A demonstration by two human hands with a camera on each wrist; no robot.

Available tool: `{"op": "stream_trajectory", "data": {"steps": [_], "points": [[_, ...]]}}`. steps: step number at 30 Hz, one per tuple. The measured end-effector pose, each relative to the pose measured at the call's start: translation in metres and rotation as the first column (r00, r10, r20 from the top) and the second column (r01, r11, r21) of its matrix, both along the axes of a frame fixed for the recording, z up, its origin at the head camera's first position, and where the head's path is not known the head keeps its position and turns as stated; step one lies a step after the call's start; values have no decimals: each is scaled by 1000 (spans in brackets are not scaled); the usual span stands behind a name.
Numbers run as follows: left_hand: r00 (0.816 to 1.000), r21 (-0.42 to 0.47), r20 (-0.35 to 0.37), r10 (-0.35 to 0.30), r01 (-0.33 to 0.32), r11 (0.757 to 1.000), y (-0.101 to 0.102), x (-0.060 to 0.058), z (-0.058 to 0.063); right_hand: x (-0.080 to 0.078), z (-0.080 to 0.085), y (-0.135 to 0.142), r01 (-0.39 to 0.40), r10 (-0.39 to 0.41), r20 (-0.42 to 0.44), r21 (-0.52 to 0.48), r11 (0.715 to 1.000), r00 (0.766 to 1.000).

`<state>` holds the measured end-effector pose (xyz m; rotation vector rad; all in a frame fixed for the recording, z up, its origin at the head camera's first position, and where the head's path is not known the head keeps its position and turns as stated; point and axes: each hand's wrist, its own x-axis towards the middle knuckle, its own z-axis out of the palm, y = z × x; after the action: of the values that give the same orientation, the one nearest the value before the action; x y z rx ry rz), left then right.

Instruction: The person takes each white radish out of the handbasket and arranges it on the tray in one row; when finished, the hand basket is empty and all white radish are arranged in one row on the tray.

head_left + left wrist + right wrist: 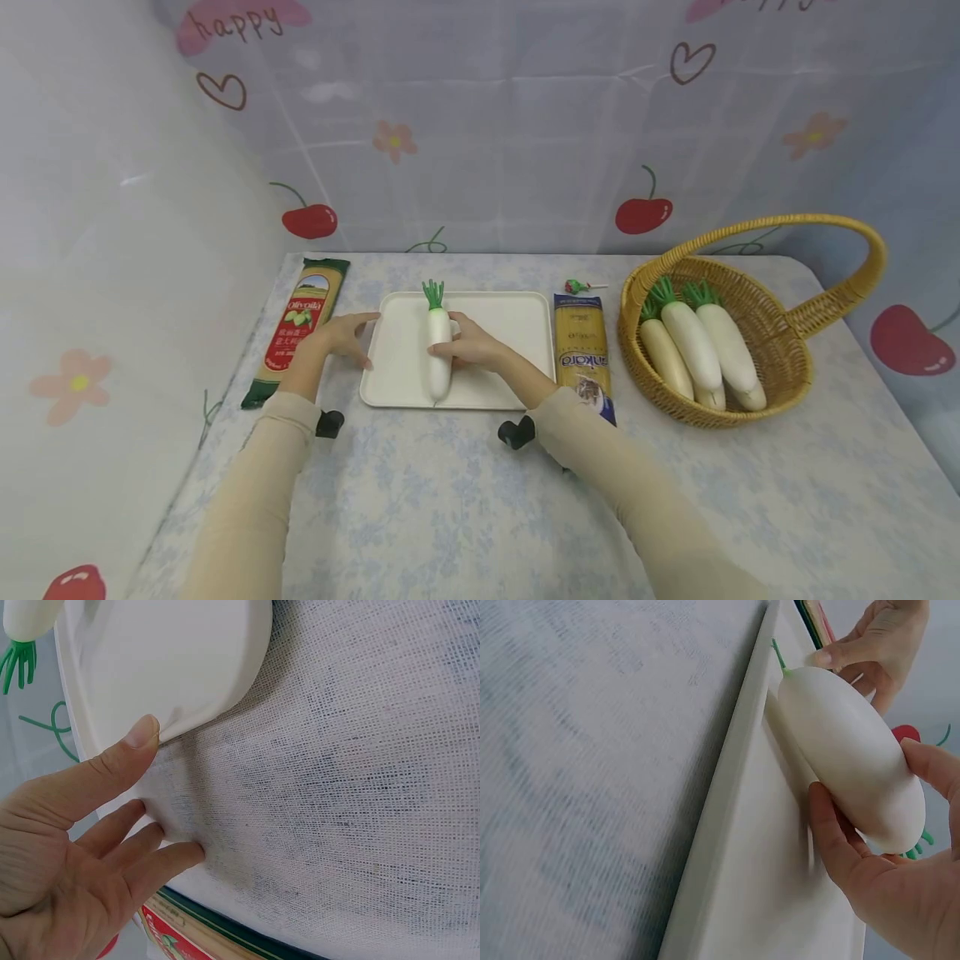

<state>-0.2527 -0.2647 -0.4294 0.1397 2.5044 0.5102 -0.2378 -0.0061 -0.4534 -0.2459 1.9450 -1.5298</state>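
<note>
A white radish (438, 377) with green leaf stubs lies lengthwise over the white tray (510, 321), leaves toward the back. My right hand (472, 343) grips it about its middle, thumb on one side and fingers on the other, as the right wrist view shows on the radish (847, 750). At the tray's left end is my left hand (341, 337), its fingers spread and loosely bent. In the left wrist view the thumb (142, 733) touches the tray's rim, while the other fingertips are by the cloth. Nothing is held in that hand.
A red and green pasta packet (300, 325) lies left of the tray, a yellow pasta packet (581, 346) right of it. Behind that is a lollipop (576, 287). Farther right stands a wicker basket (787, 375) with a tall handle and several white radishes (690, 342).
</note>
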Motion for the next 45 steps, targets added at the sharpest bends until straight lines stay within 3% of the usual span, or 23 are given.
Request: {"op": "stream_trajectory", "data": {"steps": [14,23,38,45], "points": [[999,-7,-18,-27,27,1000,0,1,3,-6,-1,-43,114,-115,-10,-23,993,993],[1000,2,-14,-28,28,1000,0,1,4,-5,3,-56,137,-135,-43,59,989,990],[1000,-3,-6,-7,7,1000,2,2,5,-3,5,-72,67,-25,-167,253,965,986],[1000,11,-7,-4,4,1000,1,1,3,-2,6,-68,64,-21,-163,265,962,986]]}}
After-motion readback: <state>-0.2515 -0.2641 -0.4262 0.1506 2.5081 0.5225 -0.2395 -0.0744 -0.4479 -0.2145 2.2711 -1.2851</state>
